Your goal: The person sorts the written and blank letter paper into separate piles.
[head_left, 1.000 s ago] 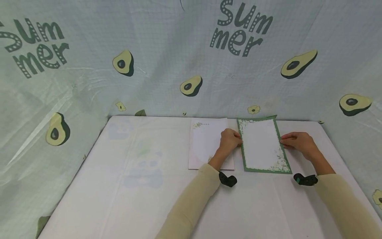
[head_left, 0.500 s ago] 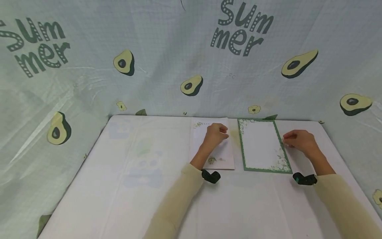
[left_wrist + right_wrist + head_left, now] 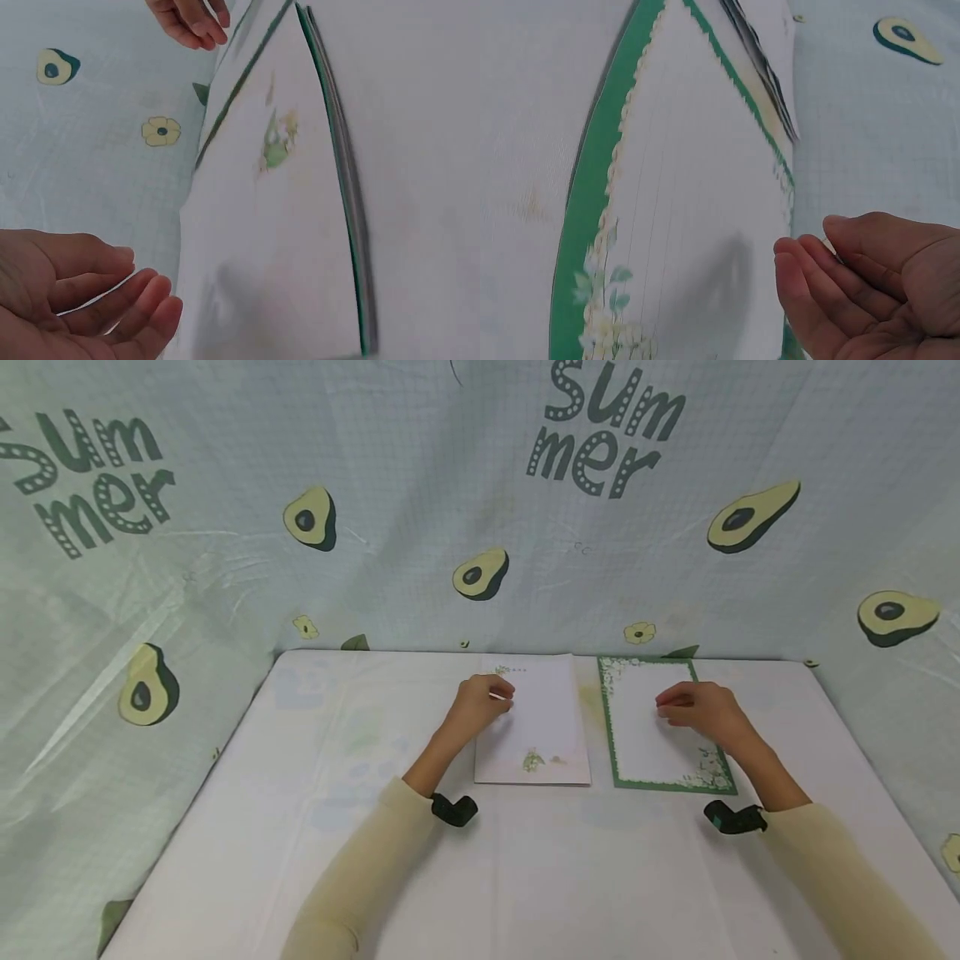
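Observation:
A stack of pale pink-white stationery sheets with small green flower prints lies near the back of the table. My left hand hovers by its left edge, fingers loosely bent and holding nothing. In the left wrist view, the left hand has gaps between thumb and fingers. To the right lies a green-bordered sheet with white flowers in its corners. My right hand is over its right side and casts a shadow there. The right wrist view shows the right hand with relaxed fingers and nothing in them.
A white cloth covers the table, and a narrow strip of it separates the two paper piles. Behind rises a pale curtain printed with avocados and lettering. Each wrist carries a small black camera.
My left hand has let go of the green-bordered sheet's left edge and moved left across the pink-white stack. My right hand has left the right edge and shifted left over the sheet.

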`<state>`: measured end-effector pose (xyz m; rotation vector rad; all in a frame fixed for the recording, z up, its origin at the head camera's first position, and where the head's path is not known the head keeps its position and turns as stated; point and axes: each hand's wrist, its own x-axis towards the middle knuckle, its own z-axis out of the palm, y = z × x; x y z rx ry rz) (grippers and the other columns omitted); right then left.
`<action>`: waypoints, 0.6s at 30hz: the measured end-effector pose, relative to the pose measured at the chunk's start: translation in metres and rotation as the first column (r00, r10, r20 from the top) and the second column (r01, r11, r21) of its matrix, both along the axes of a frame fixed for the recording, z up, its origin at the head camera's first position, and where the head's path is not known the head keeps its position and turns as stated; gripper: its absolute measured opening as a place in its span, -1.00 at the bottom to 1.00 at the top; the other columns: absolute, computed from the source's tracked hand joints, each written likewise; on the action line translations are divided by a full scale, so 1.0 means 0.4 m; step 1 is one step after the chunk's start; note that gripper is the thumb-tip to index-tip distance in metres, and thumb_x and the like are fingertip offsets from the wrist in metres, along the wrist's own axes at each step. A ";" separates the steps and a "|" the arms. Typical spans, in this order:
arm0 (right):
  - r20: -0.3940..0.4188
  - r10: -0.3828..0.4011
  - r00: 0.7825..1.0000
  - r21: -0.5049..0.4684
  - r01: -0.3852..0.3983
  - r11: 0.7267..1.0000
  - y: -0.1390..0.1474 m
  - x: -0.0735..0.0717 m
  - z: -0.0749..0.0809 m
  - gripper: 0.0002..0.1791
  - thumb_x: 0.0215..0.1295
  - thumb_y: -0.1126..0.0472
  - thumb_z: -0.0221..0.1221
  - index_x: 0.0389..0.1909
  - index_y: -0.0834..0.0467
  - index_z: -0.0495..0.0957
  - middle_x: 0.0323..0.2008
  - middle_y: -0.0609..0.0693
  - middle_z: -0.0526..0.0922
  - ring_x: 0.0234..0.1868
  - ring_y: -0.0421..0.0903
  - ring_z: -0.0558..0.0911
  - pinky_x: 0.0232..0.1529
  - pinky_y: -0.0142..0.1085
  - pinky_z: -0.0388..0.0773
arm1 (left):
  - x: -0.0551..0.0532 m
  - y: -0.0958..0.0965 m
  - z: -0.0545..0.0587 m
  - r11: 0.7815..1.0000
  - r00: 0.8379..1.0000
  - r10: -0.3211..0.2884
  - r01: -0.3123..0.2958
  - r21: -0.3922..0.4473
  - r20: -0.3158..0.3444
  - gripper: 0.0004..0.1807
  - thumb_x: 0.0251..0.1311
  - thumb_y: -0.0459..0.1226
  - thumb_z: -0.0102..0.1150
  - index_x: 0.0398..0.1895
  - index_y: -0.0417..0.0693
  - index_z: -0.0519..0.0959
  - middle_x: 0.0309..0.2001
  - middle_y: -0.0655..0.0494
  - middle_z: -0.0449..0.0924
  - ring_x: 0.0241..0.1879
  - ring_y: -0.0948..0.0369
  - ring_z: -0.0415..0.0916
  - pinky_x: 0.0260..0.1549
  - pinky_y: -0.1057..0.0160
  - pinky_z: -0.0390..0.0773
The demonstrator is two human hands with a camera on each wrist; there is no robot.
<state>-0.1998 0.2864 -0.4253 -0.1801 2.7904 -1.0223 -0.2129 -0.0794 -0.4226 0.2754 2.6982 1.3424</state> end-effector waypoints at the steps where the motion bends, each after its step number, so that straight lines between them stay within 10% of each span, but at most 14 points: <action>1: 0.006 0.006 1.000 -0.014 -0.006 1.000 -0.009 -0.002 -0.001 -0.67 0.42 0.23 0.26 0.06 0.37 0.61 -0.05 0.30 0.72 -0.12 0.10 0.75 -0.06 -0.05 0.74 | 0.001 -0.014 0.000 1.000 1.000 0.001 -0.001 -0.001 0.013 -0.75 0.32 -0.41 0.28 0.02 -0.31 0.67 -0.07 -0.07 0.72 -0.01 0.04 0.67 -0.12 0.22 0.70; 18: 0.058 0.071 0.996 -0.207 -0.058 0.977 -0.149 -0.013 -0.040 -0.65 0.45 0.21 0.24 0.14 0.31 0.63 0.00 0.22 0.73 -0.07 0.03 0.75 -0.04 -0.20 0.73 | 0.000 -0.143 0.011 0.999 0.983 0.038 -0.032 -0.040 0.178 -0.76 0.35 -0.38 0.25 0.01 -0.33 0.66 -0.14 -0.11 0.71 -0.19 0.11 0.65 -0.23 0.28 0.66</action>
